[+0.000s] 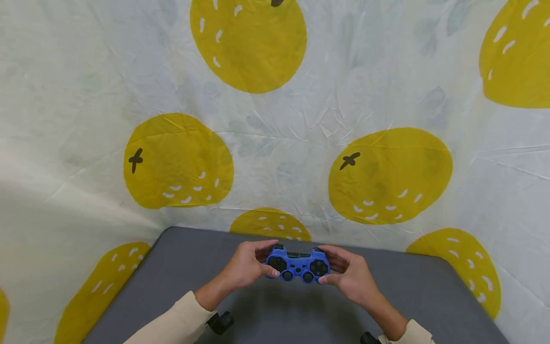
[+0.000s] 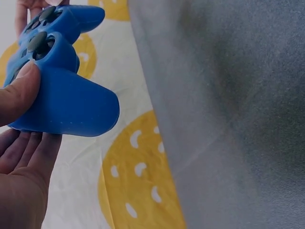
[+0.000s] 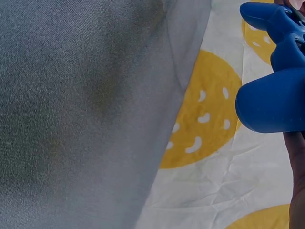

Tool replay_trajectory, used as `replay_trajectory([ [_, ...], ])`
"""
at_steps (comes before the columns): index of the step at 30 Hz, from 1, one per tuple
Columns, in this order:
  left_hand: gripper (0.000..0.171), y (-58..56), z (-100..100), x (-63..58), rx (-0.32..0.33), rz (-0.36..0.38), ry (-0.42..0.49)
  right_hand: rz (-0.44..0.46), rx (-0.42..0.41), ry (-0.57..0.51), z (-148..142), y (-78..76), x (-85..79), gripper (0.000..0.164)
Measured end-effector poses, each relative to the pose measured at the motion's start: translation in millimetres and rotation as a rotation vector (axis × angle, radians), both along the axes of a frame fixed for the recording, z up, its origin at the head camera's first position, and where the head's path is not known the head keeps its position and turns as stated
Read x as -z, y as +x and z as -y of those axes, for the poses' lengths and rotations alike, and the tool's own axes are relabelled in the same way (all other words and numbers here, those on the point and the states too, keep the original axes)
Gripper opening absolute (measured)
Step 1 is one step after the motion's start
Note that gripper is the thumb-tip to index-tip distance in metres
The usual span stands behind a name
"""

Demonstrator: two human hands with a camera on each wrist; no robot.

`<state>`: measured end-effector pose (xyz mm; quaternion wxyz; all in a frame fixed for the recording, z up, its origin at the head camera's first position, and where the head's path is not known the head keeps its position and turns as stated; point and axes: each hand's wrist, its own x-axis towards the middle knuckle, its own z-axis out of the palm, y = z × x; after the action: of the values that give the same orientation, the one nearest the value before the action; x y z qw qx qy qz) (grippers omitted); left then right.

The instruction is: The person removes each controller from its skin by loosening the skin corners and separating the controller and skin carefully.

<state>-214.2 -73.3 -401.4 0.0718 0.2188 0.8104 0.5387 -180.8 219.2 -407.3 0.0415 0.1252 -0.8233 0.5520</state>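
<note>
Head view, near six o'clock: we hold the blue game controller clear of the gray table, left hand at its nine and right hand at its three, both pinching, lifting seemingly done, setting down not.

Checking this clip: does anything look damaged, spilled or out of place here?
Nothing stands out. The blue controller is held roughly level between the left hand and right hand, with no visible damage. No spill shows on the grey table. The patterned cloth behind has creases, but they look ordinary.
</note>
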Motion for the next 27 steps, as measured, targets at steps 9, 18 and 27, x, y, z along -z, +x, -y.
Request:
replay_trajectory([
  [9,0.069,1.1,0.3,0.8,-0.025,-0.086,-0.029,-0.009,0.004,0.038,-1.0,0.5,-4.4,0.069],
  [18,0.067,2.2,-0.6,2.2,-0.017,-0.102,-0.009,-0.027,-0.019,0.077,-1.9,-0.4,-6.2,0.071],
  [27,0.064,3.2,-5.1,-1.2,0.007,-0.138,0.062,-0.082,0.021,0.078,-1.6,2.8,-5.8,0.069],
])
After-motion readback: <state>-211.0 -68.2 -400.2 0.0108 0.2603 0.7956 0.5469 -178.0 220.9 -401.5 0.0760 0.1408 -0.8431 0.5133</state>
